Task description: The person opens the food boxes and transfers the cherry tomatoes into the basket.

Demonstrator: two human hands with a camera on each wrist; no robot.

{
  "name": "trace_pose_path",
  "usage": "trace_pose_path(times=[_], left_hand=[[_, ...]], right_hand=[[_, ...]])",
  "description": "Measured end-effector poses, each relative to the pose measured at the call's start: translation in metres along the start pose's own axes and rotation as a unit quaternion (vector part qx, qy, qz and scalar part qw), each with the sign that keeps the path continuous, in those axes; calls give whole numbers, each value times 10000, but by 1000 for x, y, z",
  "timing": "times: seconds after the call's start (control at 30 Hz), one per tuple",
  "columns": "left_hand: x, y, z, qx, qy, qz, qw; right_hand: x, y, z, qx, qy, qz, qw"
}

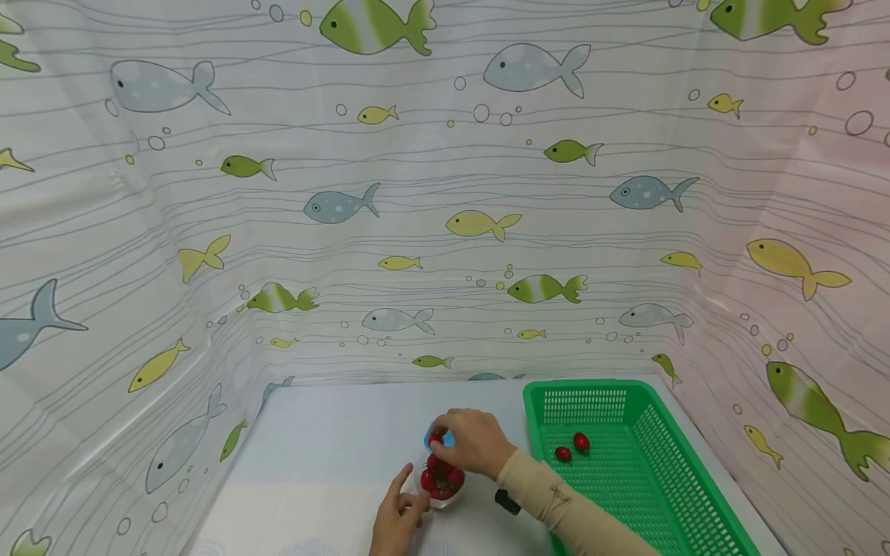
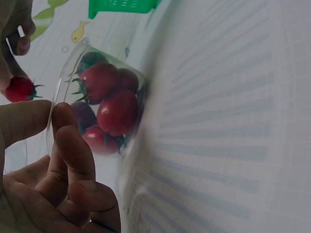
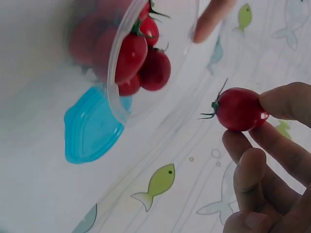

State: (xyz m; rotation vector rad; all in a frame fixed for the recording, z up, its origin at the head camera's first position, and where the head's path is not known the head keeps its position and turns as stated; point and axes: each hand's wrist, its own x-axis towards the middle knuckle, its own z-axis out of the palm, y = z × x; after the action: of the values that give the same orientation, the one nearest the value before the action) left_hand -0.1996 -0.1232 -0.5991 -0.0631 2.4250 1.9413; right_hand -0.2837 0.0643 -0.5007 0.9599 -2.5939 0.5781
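My right hand (image 1: 480, 444) pinches a red cherry tomato (image 3: 238, 109) between thumb and fingertips, its green stem pointing towards the container. Just beyond that tomato, in the right wrist view, stands a clear plastic container (image 3: 112, 92) holding several cherry tomatoes (image 2: 116, 111). My left hand (image 1: 396, 519) holds the container's rim between its fingers, on the near left side in the head view. Partly covered by my right hand, a blue lid (image 3: 92, 128) lies on the table behind the container.
To the right stands a green plastic basket (image 1: 684, 463) with two cherry tomatoes (image 1: 581, 442) inside. A dark band (image 1: 507, 502) shows at my right wrist. Fish-patterned sheeting (image 1: 473, 224) surrounds the white table (image 1: 313, 432) at the back and sides.
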Motion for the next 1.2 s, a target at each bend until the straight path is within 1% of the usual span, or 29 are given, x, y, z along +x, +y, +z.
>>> trace_pose_path(times=[0.13,0.3,0.47,0.67,0.77,0.87,1.07,1.2], left_hand=[[1,1,0,43,16,-68,10000],[2,3,1,171,39,-247,9995],[3,4,3,272,107,-364,9989],[3,4,3,259,128,-393,9988],[4,4,3,257,121,-395,9988],[4,3,3,264,111,-393,9988],[4,3,3,287,100,-369,9989],[5,2,3,230,92,-382,9990]], right_hand=[[0,8,-8,83,241,87,9996],[-3,20,-19,151,548,159,9983],[-8,34,-32,269,617,473,9966],[-16,55,-45,308,663,812,9940],[-22,66,-49,485,692,1030,9911],[-28,78,-51,628,855,1205,9870],[-40,100,-58,791,1390,1316,9783],[-50,111,-65,916,1442,1417,9751]])
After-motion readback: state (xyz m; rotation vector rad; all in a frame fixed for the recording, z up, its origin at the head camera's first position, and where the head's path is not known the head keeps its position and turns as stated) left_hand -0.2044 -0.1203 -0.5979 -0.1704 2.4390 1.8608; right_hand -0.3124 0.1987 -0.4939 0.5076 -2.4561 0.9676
